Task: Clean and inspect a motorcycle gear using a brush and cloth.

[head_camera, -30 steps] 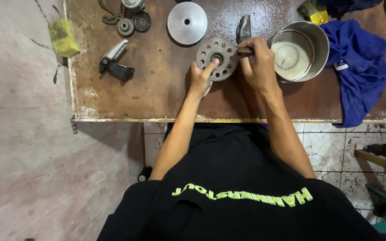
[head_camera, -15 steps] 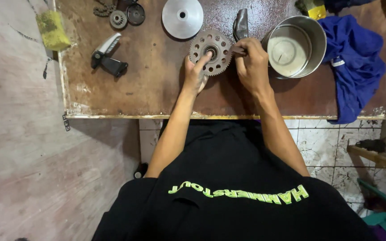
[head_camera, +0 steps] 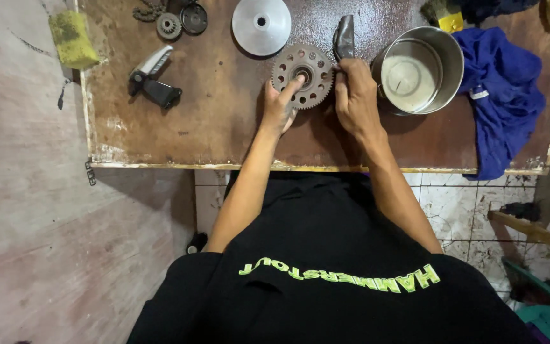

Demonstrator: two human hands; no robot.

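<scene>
Centrally on the brown tabletop point(head_camera: 224, 127) lies a toothed gear disc point(head_camera: 302, 75), left hand point(head_camera: 279, 105) open with a finger on its hub, right hand point(head_camera: 354, 95) curled gripping its right edge, steel pot point(head_camera: 423, 69) just beside.

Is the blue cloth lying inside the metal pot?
No, the blue cloth is spread on the table to the right of the metal pot, which holds no cloth.
</scene>
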